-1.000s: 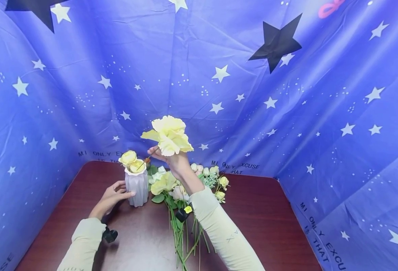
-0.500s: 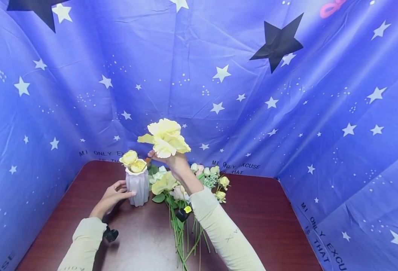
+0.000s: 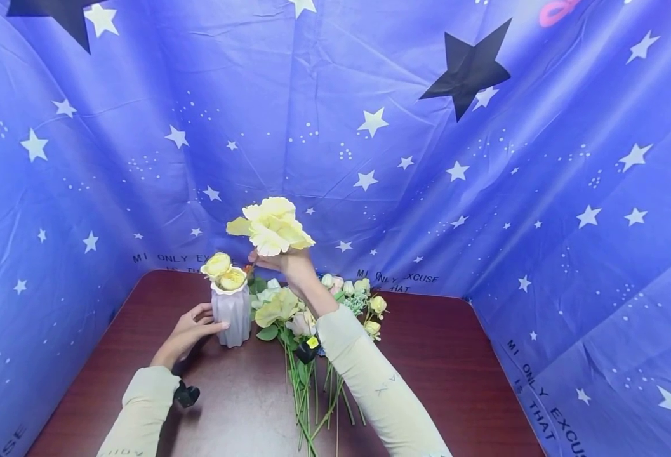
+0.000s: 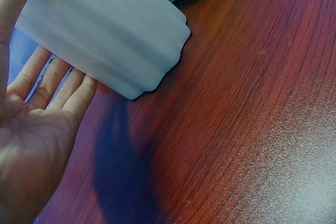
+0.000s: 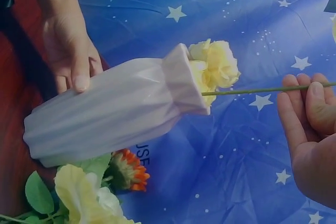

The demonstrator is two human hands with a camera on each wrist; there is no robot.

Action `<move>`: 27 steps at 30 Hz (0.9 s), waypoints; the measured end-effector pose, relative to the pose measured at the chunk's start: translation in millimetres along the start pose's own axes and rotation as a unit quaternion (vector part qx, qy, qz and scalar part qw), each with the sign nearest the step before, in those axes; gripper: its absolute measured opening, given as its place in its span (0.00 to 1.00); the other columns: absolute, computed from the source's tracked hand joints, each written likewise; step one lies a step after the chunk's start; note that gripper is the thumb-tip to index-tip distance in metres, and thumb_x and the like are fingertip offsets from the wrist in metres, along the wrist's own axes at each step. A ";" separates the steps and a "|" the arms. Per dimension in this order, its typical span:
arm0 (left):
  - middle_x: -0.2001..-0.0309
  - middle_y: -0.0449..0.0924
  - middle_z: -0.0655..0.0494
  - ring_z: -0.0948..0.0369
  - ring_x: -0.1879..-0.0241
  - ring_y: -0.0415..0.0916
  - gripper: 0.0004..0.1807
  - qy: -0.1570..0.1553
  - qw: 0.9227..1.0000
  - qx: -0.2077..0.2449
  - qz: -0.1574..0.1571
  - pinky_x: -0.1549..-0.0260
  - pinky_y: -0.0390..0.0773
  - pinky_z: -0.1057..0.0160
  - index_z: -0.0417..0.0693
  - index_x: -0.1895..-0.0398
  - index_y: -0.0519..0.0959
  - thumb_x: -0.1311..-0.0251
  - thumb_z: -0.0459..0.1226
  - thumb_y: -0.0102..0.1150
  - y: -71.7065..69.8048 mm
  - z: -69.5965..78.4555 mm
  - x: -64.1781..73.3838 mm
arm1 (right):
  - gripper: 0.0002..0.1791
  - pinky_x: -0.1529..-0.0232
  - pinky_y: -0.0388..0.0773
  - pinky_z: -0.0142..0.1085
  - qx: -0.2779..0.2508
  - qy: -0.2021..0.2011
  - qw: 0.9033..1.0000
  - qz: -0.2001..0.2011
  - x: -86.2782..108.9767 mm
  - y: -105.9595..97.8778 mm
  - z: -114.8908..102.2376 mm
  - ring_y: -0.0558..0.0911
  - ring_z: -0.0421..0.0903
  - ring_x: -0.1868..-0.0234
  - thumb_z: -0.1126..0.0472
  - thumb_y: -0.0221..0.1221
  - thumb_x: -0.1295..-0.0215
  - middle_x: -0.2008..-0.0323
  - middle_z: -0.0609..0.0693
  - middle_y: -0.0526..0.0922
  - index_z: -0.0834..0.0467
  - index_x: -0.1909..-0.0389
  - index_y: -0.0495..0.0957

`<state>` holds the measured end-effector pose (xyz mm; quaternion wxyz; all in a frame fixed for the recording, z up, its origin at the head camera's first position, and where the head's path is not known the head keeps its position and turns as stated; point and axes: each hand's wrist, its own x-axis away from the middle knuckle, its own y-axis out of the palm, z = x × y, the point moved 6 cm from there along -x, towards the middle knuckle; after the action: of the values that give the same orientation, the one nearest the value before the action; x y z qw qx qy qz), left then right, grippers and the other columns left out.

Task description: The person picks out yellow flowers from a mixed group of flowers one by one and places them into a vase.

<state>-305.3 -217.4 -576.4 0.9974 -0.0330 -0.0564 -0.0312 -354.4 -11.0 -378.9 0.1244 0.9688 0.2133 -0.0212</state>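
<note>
A pale fluted vase (image 3: 231, 317) stands upright on the table with two yellow blooms (image 3: 225, 271) at its mouth. My left hand (image 3: 188, 333) holds the vase from the left, thumb on the near side and fingers on the far side. Above and to the right, my right hand (image 3: 292, 270) pinches the green stem (image 5: 247, 92) of a large yellow flower (image 3: 272, 227). In the right wrist view, the stem's lower end passes into the vase mouth beside the yellow blooms. In the head view, the flower head partly hides my right fingers.
Several loose flowers (image 3: 278, 308) in yellow, white and pink lie right of the vase, their green stems (image 3: 306, 406) pointing toward me. An orange flower (image 5: 128, 170) lies close to the vase. A blue star-printed cloth (image 3: 335, 127) hangs around the brown table (image 3: 426, 355).
My right hand and the large yellow flower have shifted a little left, toward the vase. My left hand and the vase have stayed in place.
</note>
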 end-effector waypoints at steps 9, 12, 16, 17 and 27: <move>0.33 0.70 0.36 0.73 0.45 0.74 0.38 -0.003 1.000 -0.008 0.001 0.49 0.78 0.76 0.34 0.30 0.62 0.38 0.36 0.70 0.4 -0.9 0.1 | 0.15 0.37 0.78 0.53 -0.005 0.062 0.997 0.050 -2.7 5.0 14.4 0.79 0.71 0.43 0.80 0.55 0.34 0.51 0.80 0.77 0.84 0.48 0.73; 0.33 0.70 0.37 0.67 0.41 0.74 0.38 -0.005 1.000 -0.013 0.004 0.49 0.78 0.76 0.34 0.30 0.63 0.39 0.36 0.70 0.3 -1.6 0.3 | 0.13 0.39 0.81 0.48 0.035 0.073 0.995 0.058 -3.8 5.5 17.6 0.82 0.69 0.46 0.77 0.59 0.34 0.53 0.76 0.82 0.81 0.51 0.78; 0.33 0.70 0.37 0.62 0.38 0.73 0.38 -0.006 1.000 -0.016 0.004 0.49 0.77 0.76 0.34 0.31 0.63 0.39 0.37 0.71 -0.3 -2.9 0.5 | 0.11 0.47 0.86 0.40 0.094 0.072 0.991 0.066 -4.7 4.6 19.3 0.86 0.65 0.50 0.73 0.64 0.36 0.57 0.68 0.87 0.75 0.55 0.83; 0.33 0.70 0.37 0.62 0.38 0.73 0.38 -0.005 1.000 -0.017 0.003 0.49 0.77 0.77 0.33 0.30 0.63 0.39 0.37 0.71 -0.4 -3.2 0.4 | 0.11 0.48 0.87 0.38 0.100 0.072 0.990 0.065 -4.7 4.5 19.5 0.86 0.64 0.50 0.72 0.65 0.36 0.57 0.67 0.88 0.74 0.55 0.83; 0.34 0.71 0.37 0.73 0.45 0.75 0.39 0.002 1.000 -0.010 0.002 0.50 0.79 0.76 0.33 0.31 0.63 0.40 0.38 0.72 -1.9 -5.5 -2.5 | 0.10 0.42 0.84 0.48 0.101 0.043 0.993 0.033 -7.4 5.9 17.8 0.84 0.69 0.49 0.72 0.64 0.35 0.59 0.63 0.89 0.73 0.56 0.84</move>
<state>-307.3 -219.5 -582.1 0.9972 -0.0427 -0.0539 -0.0298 -358.5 -23.7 -394.1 0.0174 0.9829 0.1831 0.0032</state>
